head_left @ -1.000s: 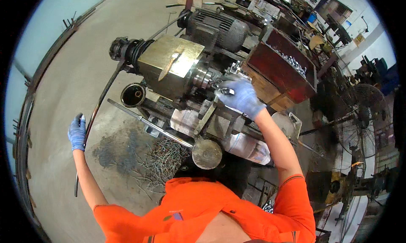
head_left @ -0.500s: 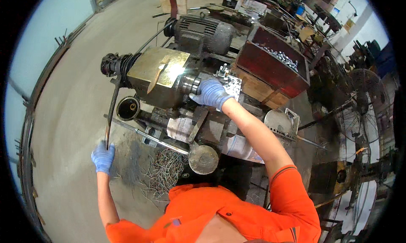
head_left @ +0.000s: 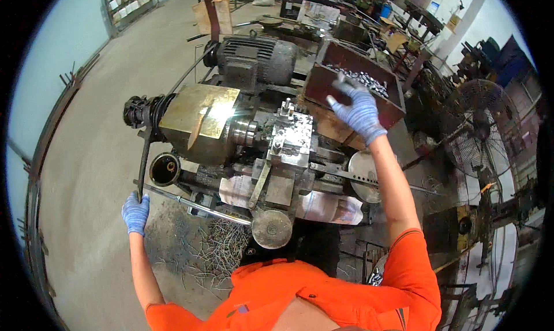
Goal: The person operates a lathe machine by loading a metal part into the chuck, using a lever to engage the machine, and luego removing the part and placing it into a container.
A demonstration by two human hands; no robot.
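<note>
My left hand [head_left: 135,213], in a blue glove, is closed around the lower end of a long dark lever [head_left: 145,164] beside the lathe's headstock [head_left: 199,143]. My right hand [head_left: 359,113], gloved too, is raised in front of a dark red box [head_left: 323,84] of small shiny metal parts [head_left: 369,83]. Its thumb stands apart from the fingers, whose greyish tips are blurred; whether a part is among them I cannot tell. The steel spindle nose [head_left: 245,133] is in plain view, facing the tool slide [head_left: 293,139], which is strewn with bright chips.
An electric motor [head_left: 254,57] sits behind the headstock, joined by a belt. A silver bar [head_left: 202,207] juts out at the front left, above a heap of metal shavings [head_left: 225,244]. A round handwheel [head_left: 272,229] is close to my body. At right stands a large fan [head_left: 479,120].
My right hand has left the spindle nose and moved right and away to the red box. My left hand keeps its hold on the lever. The view has shifted slightly.
</note>
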